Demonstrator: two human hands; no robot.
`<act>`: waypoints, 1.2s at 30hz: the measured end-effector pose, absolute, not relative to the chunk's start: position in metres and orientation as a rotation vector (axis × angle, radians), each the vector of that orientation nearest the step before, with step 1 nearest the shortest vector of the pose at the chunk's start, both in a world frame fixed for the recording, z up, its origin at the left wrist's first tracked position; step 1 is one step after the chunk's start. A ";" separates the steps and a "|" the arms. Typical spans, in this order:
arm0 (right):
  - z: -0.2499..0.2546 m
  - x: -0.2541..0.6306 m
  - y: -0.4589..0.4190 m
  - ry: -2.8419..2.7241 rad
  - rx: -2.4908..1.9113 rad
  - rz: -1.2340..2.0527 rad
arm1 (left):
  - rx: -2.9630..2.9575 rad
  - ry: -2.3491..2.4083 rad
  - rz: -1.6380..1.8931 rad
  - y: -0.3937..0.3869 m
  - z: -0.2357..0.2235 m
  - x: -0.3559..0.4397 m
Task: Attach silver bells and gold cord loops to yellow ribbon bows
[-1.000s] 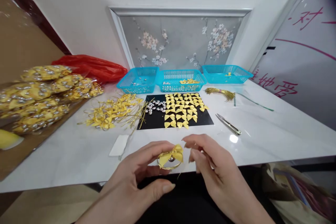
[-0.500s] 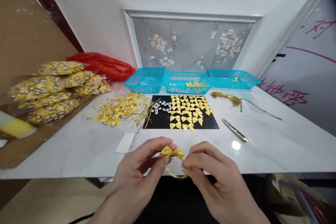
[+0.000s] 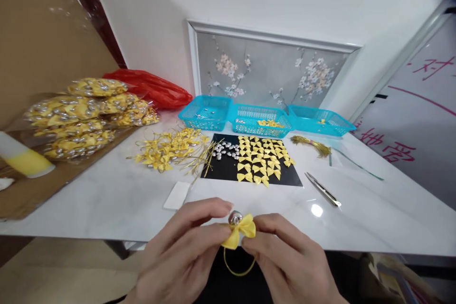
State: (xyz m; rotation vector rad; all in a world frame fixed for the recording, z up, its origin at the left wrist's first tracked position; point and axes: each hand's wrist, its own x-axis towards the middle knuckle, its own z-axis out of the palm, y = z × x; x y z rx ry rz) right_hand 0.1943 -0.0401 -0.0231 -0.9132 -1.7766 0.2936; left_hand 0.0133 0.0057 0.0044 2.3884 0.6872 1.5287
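Between my two hands, above the table's near edge, is a yellow ribbon bow [image 3: 245, 227] with a small silver bell [image 3: 235, 217] at its knot. My left hand [image 3: 185, 247] is closed on the bow's left wing, its index finger raised beside the bell. The fingers of my right hand [image 3: 290, 251] are pressed together at the right wing; their tips are partly hidden. A thin gold cord [image 3: 238, 275] hangs in a loop below the bow, running up toward both hands. Beyond them, rows of yellow bows [image 3: 261, 156] and loose silver bells [image 3: 225, 150] lie on a black mat [image 3: 221, 171].
Finished-looking bows [image 3: 166, 149] and gold cords [image 3: 199, 156] lie left of the mat. Blue baskets [image 3: 204, 121] stand behind it. Thread snips [image 3: 322, 189] and a tied cord bundle [image 3: 310, 145] lie right. Bagged bows [image 3: 64, 111] are piled on cardboard at left.
The bow has turned, so its silver bell now shows on top. The cord loop hangs lower. My hands have come closer together, and the view has tilted slightly.
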 end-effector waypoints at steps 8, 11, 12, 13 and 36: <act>-0.024 0.195 -0.037 -1.838 -0.897 0.355 | 1.917 0.849 1.527 -0.001 0.012 0.015; -0.024 0.199 -0.037 -1.857 -0.943 0.361 | 1.867 0.887 1.553 -0.002 0.007 0.016; -0.024 0.200 -0.037 -1.879 -0.943 0.361 | 1.904 0.890 1.565 -0.002 0.005 0.015; -0.023 0.201 -0.037 -1.904 -0.937 0.356 | 1.974 0.887 1.579 -0.001 0.003 0.014; -0.046 0.203 -0.029 -1.835 -1.100 0.259 | 1.389 1.609 1.450 0.102 0.005 -0.125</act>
